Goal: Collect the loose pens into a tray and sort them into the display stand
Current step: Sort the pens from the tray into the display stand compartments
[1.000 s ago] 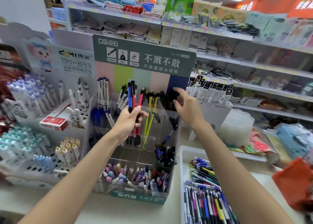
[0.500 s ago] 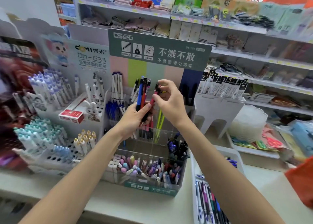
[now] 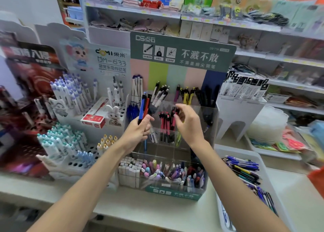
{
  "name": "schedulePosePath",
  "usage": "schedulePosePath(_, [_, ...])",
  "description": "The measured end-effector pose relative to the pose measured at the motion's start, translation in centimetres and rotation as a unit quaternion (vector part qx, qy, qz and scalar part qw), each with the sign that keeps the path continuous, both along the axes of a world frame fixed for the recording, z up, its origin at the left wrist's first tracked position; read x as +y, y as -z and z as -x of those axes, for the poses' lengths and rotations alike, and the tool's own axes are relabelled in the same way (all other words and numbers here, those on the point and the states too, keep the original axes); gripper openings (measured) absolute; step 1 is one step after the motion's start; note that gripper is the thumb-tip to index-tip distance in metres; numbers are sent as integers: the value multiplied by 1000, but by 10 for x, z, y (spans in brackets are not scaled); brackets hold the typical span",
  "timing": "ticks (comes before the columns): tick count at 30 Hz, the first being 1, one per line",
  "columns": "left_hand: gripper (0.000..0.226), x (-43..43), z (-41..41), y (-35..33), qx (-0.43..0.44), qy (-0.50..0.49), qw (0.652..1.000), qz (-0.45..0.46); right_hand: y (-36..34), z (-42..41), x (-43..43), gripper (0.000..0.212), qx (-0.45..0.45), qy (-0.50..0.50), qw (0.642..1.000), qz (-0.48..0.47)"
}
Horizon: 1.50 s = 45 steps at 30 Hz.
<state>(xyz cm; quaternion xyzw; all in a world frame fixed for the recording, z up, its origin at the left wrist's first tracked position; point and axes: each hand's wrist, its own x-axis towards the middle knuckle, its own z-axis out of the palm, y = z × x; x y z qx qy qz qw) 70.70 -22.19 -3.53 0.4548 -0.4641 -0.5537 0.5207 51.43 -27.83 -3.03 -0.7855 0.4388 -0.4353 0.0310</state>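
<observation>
The clear acrylic display stand [image 3: 211,124] with a green header card stands straight ahead, its compartments holding white, red, yellow and black pens. My left hand [image 3: 137,133] grips a small bunch of pens [image 3: 144,107], one blue and one red, upright in front of the stand's left side. Over the middle compartment, my right hand [image 3: 188,126] pinches the dark top of a red pen [image 3: 173,123] that stands among other red pens. At the lower right, the white tray [image 3: 263,163] holds several loose pens [image 3: 243,170].
White peg-hole displays [image 3: 70,112] full of blue and teal pens crowd the counter on the left. A white cardboard stand [image 3: 240,112] sits right of the acrylic stand, with stocked shelves [image 3: 201,19] behind. The counter's front edge [image 3: 140,212] runs below my arms.
My right hand took a red pen from the left hand's bunch and carried it right and down into the middle compartment. The left hand stays put, holding fewer pens.
</observation>
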Motion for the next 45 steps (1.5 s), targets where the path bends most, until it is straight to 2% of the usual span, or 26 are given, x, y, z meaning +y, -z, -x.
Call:
schedulePosePath(3, [27, 1, -1, 2, 48, 22, 998, -18, 12, -5, 3, 34, 66, -1, 997, -51])
schedulePosePath(5, [22, 2, 0, 1, 49, 22, 998, -19, 14, -7, 6, 41, 64, 6, 997, -45])
schedulePosePath(8, [19, 4, 2, 1, 2, 10, 1000, -3, 2, -9, 11, 45, -13, 6, 1000, -22])
schedulePosePath(11, [21, 2, 10, 1, -26, 2, 1000, 7, -19, -18, 17, 43, -104, -46, 990, -88])
schedulePosePath(14, [20, 2, 23, -3, -28, 21, 999, 16, -28, -30, 21, 46, -151, -99, 974, -135])
schedulePosePath(17, [22, 5, 23, -5, -25, -3, 1000, 9, -34, -31, 21, 45, -198, -82, 970, -112])
schedulePosePath(20, [24, 9, 3, 4, -69, -71, 995, 15, -33, -20, 19, 49, -246, -50, 965, -76])
schedulePosePath(23, [23, 19, -18, 17, -82, -97, 992, -6, -17, -16, 23, 44, -190, -42, 980, -42])
schedulePosePath(28, [28, 27, -29, 32, -29, -82, 995, -46, 38, -22, 38, 44, -49, -35, 998, -6])
schedulePosePath(33, [29, 32, -30, 38, 7, -65, 996, -56, 82, -21, 48, 44, 33, -9, 998, -55])
schedulePosePath(35, [26, 34, -29, 42, -3, -56, 997, -53, 91, -20, 51, 43, 62, 4, 992, -107])
schedulePosePath(37, [23, 35, -27, 44, -12, -49, 997, -58, 95, -18, 53, 46, 87, 13, 991, -104])
schedulePosePath(39, [23, 35, -24, 44, -6, -36, 998, -59, 90, -16, 53, 47, 66, 10, 996, -65])
schedulePosePath(41, [23, 33, -19, 41, -7, -21, 998, -55, 72, -17, 52, 45, 7, -4, 999, -46])
schedulePosePath(45, [22, 23, -5, 33, -52, 8, 998, -37, 23, -35, 46, 54, -108, -80, 985, -109])
